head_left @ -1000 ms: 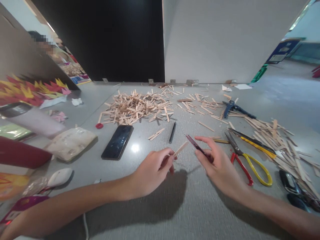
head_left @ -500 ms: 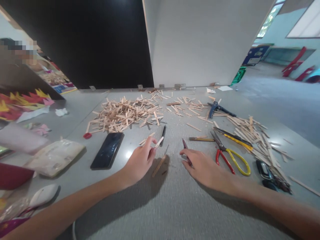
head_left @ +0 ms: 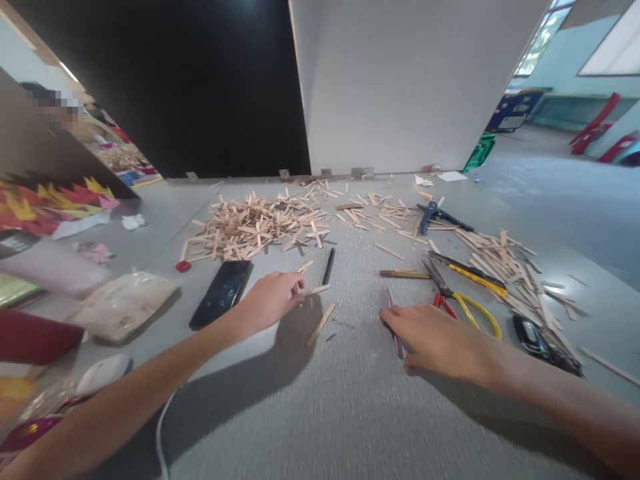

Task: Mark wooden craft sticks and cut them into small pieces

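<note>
My left hand [head_left: 270, 300] reaches forward over the grey table [head_left: 350, 400], fingers curled, with its fingertips pinched on a short wooden stick [head_left: 315, 290] lying near the table. Another wooden stick [head_left: 321, 325] lies loose just to its right. My right hand [head_left: 435, 340] rests low on the table with its fingers closed round a thin dark red cutter [head_left: 393, 320] whose tip points away from me. A black pen [head_left: 329, 265] lies just beyond the left hand.
A big heap of wooden sticks [head_left: 250, 227] lies at the back, more sticks [head_left: 505, 260] at the right. Red and yellow scissors [head_left: 465, 303], blue pliers [head_left: 437, 215], a black phone [head_left: 223, 292], a white bag [head_left: 123, 303] and a mouse [head_left: 103, 373] lie around. A white board [head_left: 415, 87] stands behind.
Both hands have dropped from mid-air to the table. The left hand let one stick fall and reached forward to another; the right hand lowered the cutter.
</note>
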A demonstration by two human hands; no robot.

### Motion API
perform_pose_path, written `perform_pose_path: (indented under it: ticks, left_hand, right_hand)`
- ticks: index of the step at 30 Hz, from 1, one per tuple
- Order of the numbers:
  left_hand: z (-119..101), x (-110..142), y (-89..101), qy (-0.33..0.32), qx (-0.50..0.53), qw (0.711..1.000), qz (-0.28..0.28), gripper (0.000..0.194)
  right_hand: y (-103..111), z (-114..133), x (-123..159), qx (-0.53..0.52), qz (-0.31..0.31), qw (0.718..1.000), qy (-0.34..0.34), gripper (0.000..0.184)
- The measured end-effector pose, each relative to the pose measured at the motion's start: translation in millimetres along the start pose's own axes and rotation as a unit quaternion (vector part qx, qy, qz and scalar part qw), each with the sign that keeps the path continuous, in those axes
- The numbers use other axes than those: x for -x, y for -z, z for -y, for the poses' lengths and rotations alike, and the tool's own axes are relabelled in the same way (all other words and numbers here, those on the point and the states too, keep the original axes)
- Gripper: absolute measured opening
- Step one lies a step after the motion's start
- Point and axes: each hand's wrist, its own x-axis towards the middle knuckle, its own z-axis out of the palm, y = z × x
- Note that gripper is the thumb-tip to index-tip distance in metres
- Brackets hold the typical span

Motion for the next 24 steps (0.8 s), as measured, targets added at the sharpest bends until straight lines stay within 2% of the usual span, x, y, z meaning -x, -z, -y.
perform_pose_path:
  ticks: [3,7,12,14,17,21,24]
  left_hand:
    - [10.4,-8.5,4.2,0.001,-0.003,1.0,0.005,0.013]
    - [10.4,-11.3,-3.7,-0.003,-0.007,1.0,-0.006,0.024]
    - [2.7,-7.6,-8.3,-0.022,-0.001,1.0,0.014,0.006]
    - [6.4,-10.4,-3.0,-0.015,0.001,1.0,0.004,0.014]
    - [18.8,-19.3,5.3,0.017,-0.019,0.998,-0.051,0.021]
    - [30.7,-29.2,4.3,0.029,-0.038,0.998,-0.038,0.013]
    - [31.0,-30.6,-1.3,0.022,-0.048,0.998,-0.024,0.02]
  right_hand:
    - [-5.5,-1.9,-4.6,-0.021,-0.026,0.999,0.009,0.036]
    - [-10.2,-4.4,-9.2,-0.035,-0.025,0.999,0.011,0.037]
    - [-10.1,-8.3,-9.8,-0.067,-0.009,0.998,0.009,0.038]
    - [-11.5,-10.8,-10.4,-0.084,-0.015,0.996,0.013,0.036]
    - [-13.8,-13.6,-11.7,-0.087,-0.006,0.996,0.008,0.037]
    - [-12.7,-13.3,-12.9,-0.069,0.006,0.998,-0.004,0.037]
    - [-9.5,-11.4,-13.1,-0.065,0.011,0.998,-0.012,0.039]
